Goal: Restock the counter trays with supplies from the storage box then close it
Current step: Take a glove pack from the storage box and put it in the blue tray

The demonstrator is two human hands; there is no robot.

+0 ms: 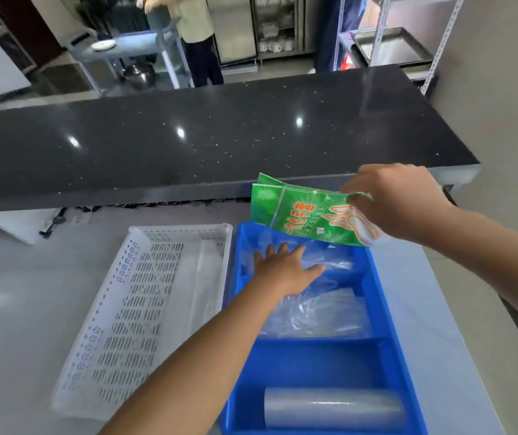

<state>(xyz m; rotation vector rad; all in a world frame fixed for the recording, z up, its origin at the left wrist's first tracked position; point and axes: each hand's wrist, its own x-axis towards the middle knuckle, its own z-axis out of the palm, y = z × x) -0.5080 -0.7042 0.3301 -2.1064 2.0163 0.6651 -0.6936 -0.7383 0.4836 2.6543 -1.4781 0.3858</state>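
Right hand (398,202) pinching green glove packets (306,215) by their right end, hanging just over the far compartment of the blue tray (386,309). Long axis running left-right. Left hand (285,268) flat, fingers spread, pressing clear bags (320,312) directly below. Probably dropping straight down.

Blue tray (380,296): smooth moulded plastic, slight sheen; white tray (125,309): matt plastic, perforated with slots; green packet (301,215): glossy printed plastic film, creased; clear bags (317,309) in blue tray: thin transparent film, wrinkled, shiny; roll (333,406): translucent plastic, smooth; counter top (207,139): polished black stone look, speckled, reflecting lights; work table (25,296): pale, smooth, matt
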